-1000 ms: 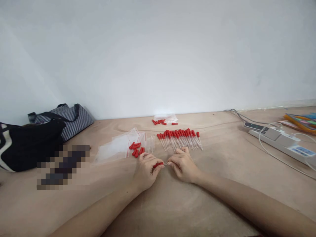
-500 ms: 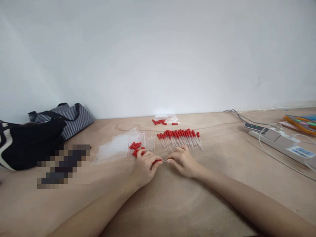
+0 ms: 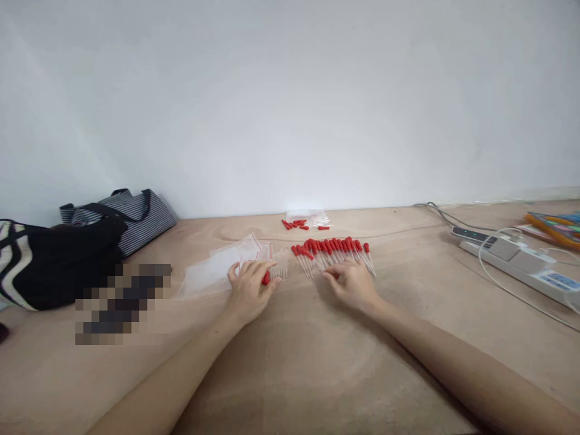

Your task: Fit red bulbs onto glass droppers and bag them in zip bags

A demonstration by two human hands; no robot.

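Observation:
My right hand (image 3: 351, 283) pinches the glass tube of a dropper (image 3: 309, 254) whose red rubber bulb points up and left, over the left end of a row of droppers (image 3: 338, 246). These have red bulbs at the far side and clear tubes toward me. My left hand (image 3: 250, 290) is open over the loose red rubber bulbs (image 3: 266, 278), thumb and fingers apart; most of the bulbs are hidden under it. Just right of its fingertips several bare clear tubes (image 3: 281, 264) lie side by side.
Clear zip bags (image 3: 211, 269) lie left of the tubes. Farther back are more red bulbs (image 3: 294, 224) and another clear bag (image 3: 308, 215). A black bag (image 3: 58, 263) and a striped bag (image 3: 147, 220) stand at left. A power strip (image 3: 521, 266) with cables lies at right.
My left hand has let go of the dropper's bulb and moved left, opening over the loose bulbs. The right hand has carried the dropper up to the row.

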